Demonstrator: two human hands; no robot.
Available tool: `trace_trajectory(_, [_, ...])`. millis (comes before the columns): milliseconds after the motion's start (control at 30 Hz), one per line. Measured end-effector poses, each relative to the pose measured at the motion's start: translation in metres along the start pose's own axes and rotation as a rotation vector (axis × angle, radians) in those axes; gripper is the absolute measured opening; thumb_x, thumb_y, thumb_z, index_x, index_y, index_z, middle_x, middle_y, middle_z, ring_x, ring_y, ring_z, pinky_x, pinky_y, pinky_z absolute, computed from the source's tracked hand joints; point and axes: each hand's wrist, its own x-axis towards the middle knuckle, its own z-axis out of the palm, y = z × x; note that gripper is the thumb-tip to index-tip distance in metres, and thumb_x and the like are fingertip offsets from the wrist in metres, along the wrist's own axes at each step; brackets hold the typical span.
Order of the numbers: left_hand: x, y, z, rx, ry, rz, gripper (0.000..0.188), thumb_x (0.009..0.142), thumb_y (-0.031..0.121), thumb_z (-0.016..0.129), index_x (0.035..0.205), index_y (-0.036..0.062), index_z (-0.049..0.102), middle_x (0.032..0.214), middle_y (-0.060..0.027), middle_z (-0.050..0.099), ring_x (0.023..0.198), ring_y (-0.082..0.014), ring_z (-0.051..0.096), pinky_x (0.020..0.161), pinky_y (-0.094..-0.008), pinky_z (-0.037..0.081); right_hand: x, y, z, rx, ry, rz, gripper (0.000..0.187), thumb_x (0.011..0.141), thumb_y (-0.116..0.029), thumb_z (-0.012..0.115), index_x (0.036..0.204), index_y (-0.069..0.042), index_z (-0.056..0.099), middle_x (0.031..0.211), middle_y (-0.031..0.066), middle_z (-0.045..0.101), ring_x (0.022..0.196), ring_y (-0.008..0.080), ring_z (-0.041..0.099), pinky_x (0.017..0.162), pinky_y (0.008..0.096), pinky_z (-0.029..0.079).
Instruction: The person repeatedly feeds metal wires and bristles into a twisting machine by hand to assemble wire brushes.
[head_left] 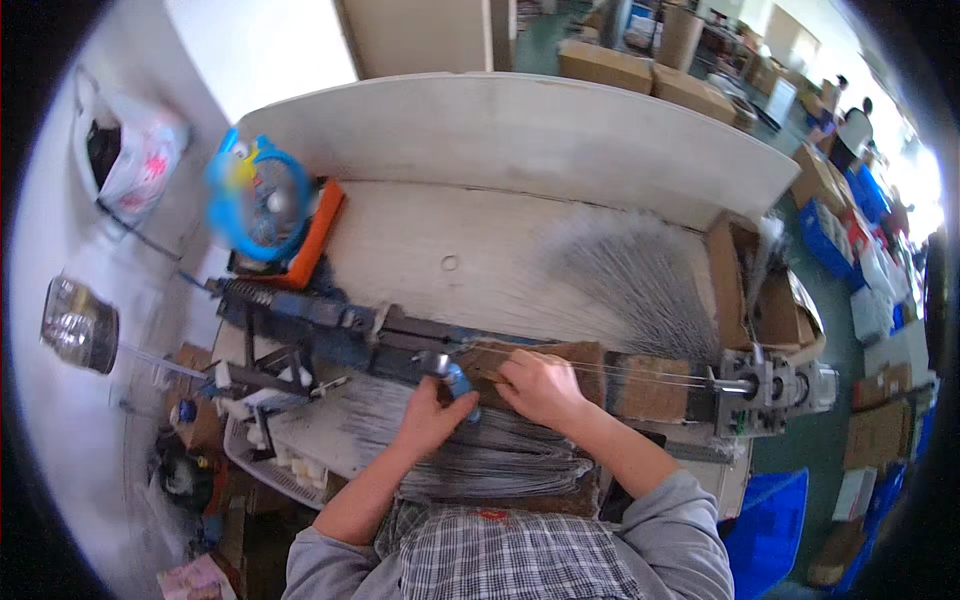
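My left hand point(432, 418) is closed around a blue-handled tool point(458, 378) with a shiny metal head; its exact kind is unclear. Just to its right, my right hand point(542, 388) has its fingers bent and pressed together over a brown pad point(580, 355). Whatever sits between those fingertips is too small to make out. Thin wires point(650, 373) stretch from near my right hand to a metal chuck point(735, 387) at the right end of a long dark bench machine point(410, 328). A thick bundle of grey wires point(500, 460) lies before me, below both hands.
A fan of loose grey wires point(640, 280) covers the table's back right, beside an open cardboard box point(730, 270). A blue fan-shaped device point(262, 200) stands by an orange box point(318, 235) at back left. A lamp point(80, 325) juts in at left; a blue bin point(768, 520) sits lower right.
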Motion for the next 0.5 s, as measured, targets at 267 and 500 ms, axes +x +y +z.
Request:
trace_trajectory(267, [-0.039, -0.084, -0.125, -1.037, 0.424, -0.471, 0.027, 0.091, 0.035, 0.061, 0.097, 0.0086, 0.064, 0.081, -0.0019, 0.064, 0.074, -0.0162, 0.062, 0.068, -0.0311, 0.052, -0.007, -0.013, -0.032, 0.203, -0.089, 0.004, 0.018, 0.077, -0.014, 0.071, 0.090, -0.003, 0.066, 0.080, 0.0100, 0.059, 0.072, 0.0298, 0.061, 0.062, 0.0377, 0.050])
trace_trajectory(500, [-0.032, -0.093, -0.133, -1.083, 0.503, -0.517, 0.021, 0.088, 0.027, 0.064, 0.089, 0.0061, 0.065, 0.070, -0.0020, 0.061, 0.063, -0.0157, 0.059, 0.061, -0.0299, 0.050, -0.006, -0.025, -0.046, 0.177, -0.215, 0.022, 0.022, 0.078, -0.012, 0.071, 0.097, -0.003, 0.065, 0.084, 0.0113, 0.059, 0.076, 0.0319, 0.061, 0.065, 0.0402, 0.051])
